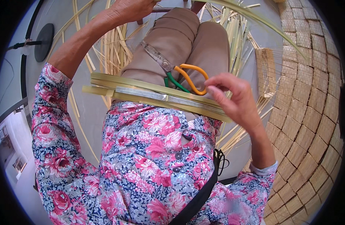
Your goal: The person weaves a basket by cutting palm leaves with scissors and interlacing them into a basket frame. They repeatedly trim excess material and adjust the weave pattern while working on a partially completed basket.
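At the top edge my left hand is partly cut off by the frame. Its visible fingers look curled closed, and what they hold is out of sight. My right hand hovers at the right of my lap, thumb and forefinger pinched close to the scissors' handle; anything between the fingertips is too small to make out. The scissors, with one orange and one green handle, rest on my thighs, blades pointing up and left. Across my lap lies a bundle of flat yellow-green strips, with silvery-grey pieces along it.
Long pale strips litter the floor on the left, with more strips beyond my right knee. A long green strip arcs over the upper right. Stacked woven squares cover the right side. A round black base stands at upper left.
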Demonstrator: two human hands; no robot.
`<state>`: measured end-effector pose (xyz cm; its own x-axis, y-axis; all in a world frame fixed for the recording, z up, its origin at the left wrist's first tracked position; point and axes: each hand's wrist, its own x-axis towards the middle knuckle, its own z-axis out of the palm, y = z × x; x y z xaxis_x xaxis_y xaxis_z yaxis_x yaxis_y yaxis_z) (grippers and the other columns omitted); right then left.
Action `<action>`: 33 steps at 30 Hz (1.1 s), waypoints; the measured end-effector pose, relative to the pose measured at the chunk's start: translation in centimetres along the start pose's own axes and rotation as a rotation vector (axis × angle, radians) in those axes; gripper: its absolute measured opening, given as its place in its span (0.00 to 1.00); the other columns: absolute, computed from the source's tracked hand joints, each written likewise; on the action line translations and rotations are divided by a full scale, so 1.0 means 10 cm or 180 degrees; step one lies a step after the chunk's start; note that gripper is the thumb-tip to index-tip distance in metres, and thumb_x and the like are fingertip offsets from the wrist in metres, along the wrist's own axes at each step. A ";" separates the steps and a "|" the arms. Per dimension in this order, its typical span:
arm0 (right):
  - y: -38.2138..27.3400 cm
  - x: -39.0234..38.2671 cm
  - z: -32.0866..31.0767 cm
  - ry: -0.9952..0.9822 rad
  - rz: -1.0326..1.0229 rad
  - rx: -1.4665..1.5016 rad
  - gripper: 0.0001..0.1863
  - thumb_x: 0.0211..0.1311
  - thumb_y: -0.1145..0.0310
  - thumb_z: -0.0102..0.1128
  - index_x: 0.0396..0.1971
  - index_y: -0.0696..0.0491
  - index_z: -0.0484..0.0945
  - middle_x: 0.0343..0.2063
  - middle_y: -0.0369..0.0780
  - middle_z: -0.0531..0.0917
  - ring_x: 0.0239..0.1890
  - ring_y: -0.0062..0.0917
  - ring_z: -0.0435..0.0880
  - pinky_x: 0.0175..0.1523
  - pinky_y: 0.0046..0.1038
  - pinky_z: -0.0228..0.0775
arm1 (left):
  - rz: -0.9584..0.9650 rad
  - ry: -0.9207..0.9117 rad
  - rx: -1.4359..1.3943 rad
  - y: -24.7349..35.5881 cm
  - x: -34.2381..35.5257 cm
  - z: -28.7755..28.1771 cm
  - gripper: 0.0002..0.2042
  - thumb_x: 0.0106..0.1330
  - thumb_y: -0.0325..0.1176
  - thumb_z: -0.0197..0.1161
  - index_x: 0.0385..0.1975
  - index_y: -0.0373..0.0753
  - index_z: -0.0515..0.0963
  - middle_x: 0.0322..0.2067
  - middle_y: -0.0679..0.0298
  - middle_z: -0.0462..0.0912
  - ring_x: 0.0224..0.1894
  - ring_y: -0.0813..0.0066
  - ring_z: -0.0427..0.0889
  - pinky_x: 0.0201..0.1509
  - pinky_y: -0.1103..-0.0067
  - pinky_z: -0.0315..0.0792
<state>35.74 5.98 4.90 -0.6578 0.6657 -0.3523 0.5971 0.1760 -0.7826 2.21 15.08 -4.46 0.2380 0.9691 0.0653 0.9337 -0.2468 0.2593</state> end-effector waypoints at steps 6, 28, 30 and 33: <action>0.01 0.00 0.35 0.0418 -0.0963 -0.0940 0.11 0.55 0.75 0.66 0.38 0.56 0.79 0.35 0.44 0.81 0.41 0.43 0.80 0.44 0.40 0.73 | 0.0212 -0.0197 0.0294 0.14 0.04 -0.05 0.06 0.57 0.29 0.58 0.30 0.34 0.76 0.23 0.44 0.82 0.31 0.43 0.84 0.34 0.54 0.76; 0.16 0.22 0.51 0.1645 -0.0373 -0.2361 0.34 0.46 0.70 0.73 0.56 0.52 0.71 0.40 0.41 0.80 0.44 0.37 0.80 0.41 0.35 0.76 | 0.0647 0.0298 0.0665 0.20 0.14 -0.04 0.10 0.62 0.24 0.57 0.43 0.39 0.75 0.26 0.49 0.84 0.31 0.48 0.85 0.32 0.59 0.77; 0.19 0.17 0.35 0.1757 -0.0535 -0.2413 0.35 0.45 0.71 0.73 0.58 0.51 0.70 0.39 0.41 0.79 0.43 0.37 0.80 0.41 0.36 0.75 | 0.0304 -0.0017 0.0612 0.37 0.19 -0.28 0.09 0.62 0.26 0.58 0.41 0.40 0.73 0.28 0.49 0.84 0.31 0.47 0.84 0.32 0.58 0.76; 0.12 0.15 0.26 0.2066 -0.0678 -0.1904 0.27 0.45 0.74 0.70 0.50 0.52 0.75 0.34 0.41 0.80 0.36 0.35 0.80 0.40 0.34 0.74 | 0.0601 0.0496 0.0926 0.13 0.31 -0.45 0.14 0.62 0.28 0.59 0.48 0.39 0.73 0.32 0.51 0.85 0.33 0.50 0.85 0.34 0.61 0.78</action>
<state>34.24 5.33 2.08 -0.5019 0.8219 0.2696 0.7503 0.5687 -0.3370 2.94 17.73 0.44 0.3904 0.8895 0.2374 0.9196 -0.3891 -0.0544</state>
